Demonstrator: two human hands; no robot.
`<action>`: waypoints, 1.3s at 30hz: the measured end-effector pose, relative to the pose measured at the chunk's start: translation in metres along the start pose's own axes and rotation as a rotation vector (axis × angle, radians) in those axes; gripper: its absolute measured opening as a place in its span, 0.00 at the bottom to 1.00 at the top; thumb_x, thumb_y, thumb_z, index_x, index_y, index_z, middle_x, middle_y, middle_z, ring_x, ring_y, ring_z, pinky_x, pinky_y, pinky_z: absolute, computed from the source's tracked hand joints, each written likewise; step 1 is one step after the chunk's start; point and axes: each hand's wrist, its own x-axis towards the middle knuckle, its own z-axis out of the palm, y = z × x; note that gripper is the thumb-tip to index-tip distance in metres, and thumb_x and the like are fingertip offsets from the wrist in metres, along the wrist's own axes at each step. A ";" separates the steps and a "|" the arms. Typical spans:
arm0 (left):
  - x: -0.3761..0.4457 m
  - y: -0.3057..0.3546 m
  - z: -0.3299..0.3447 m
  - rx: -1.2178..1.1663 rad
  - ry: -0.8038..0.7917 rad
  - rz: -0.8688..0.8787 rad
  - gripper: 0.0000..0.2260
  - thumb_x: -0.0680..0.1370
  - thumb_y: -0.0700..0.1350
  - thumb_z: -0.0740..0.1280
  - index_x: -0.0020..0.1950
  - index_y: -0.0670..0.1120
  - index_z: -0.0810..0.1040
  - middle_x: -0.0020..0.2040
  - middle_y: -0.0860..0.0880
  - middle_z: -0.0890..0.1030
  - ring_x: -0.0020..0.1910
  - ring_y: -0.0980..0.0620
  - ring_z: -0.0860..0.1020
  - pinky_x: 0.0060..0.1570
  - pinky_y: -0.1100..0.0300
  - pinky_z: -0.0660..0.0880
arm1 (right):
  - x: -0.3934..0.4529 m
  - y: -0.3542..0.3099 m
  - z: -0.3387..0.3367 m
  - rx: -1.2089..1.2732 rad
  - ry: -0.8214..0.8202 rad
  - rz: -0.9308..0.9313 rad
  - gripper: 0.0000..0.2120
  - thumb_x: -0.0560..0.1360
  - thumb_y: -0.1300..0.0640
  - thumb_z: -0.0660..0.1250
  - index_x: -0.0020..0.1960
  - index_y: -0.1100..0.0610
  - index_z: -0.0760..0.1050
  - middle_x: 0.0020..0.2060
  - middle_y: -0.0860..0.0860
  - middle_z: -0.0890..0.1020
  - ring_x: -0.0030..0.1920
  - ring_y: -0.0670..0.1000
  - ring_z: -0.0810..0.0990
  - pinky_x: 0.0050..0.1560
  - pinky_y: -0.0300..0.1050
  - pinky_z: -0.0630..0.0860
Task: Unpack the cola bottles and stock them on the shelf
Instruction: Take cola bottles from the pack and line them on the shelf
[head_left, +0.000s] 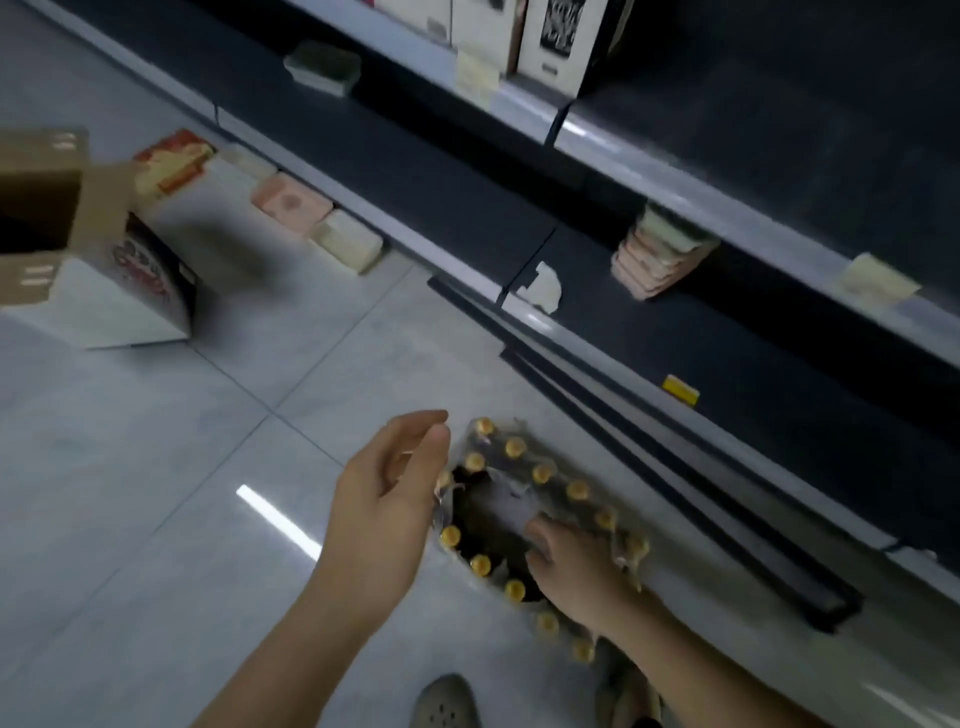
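Down on the tiled floor (156, 467), just in front of the dark shelf (675, 332), sits the shrink-wrapped pack of cola bottles (540, 525), every bottle standing upright with its yellow cap (515, 446) facing up at the camera. The pack's long axis runs from far left to near right, roughly alongside the shelf edge. The plastic wrap (511, 493) is torn open in the middle, leaving a dark gap. The right hand (576, 566) is down in that gap, its fingers (540, 535) curled into the wrap and bottle tops; exactly what they are gripping cannot be told. The left hand (387, 499) hovers at the pack's left edge, fingers relaxed and loosely bent, holding nothing. Far left, an open cardboard box (47, 208) rests on a white carton (124, 306).
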 end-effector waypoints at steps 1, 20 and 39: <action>0.003 -0.011 0.000 0.000 -0.001 -0.005 0.09 0.82 0.52 0.63 0.58 0.57 0.82 0.53 0.58 0.85 0.53 0.61 0.83 0.52 0.64 0.77 | 0.015 0.005 0.014 -0.034 -0.007 0.006 0.17 0.83 0.49 0.61 0.71 0.49 0.73 0.66 0.48 0.79 0.66 0.51 0.77 0.64 0.50 0.76; 0.015 -0.121 0.013 -0.011 -0.034 -0.089 0.08 0.81 0.50 0.65 0.53 0.57 0.84 0.48 0.59 0.86 0.51 0.62 0.82 0.49 0.67 0.74 | 0.120 0.024 0.142 -0.251 0.011 -0.080 0.18 0.81 0.39 0.58 0.60 0.49 0.79 0.53 0.52 0.86 0.56 0.56 0.83 0.54 0.49 0.76; -0.005 -0.028 -0.002 0.104 -0.221 -0.091 0.17 0.77 0.33 0.71 0.53 0.56 0.86 0.50 0.57 0.87 0.52 0.59 0.83 0.55 0.60 0.80 | -0.084 -0.060 -0.050 0.086 0.332 -0.208 0.16 0.66 0.31 0.60 0.48 0.35 0.78 0.45 0.34 0.78 0.54 0.40 0.76 0.58 0.42 0.76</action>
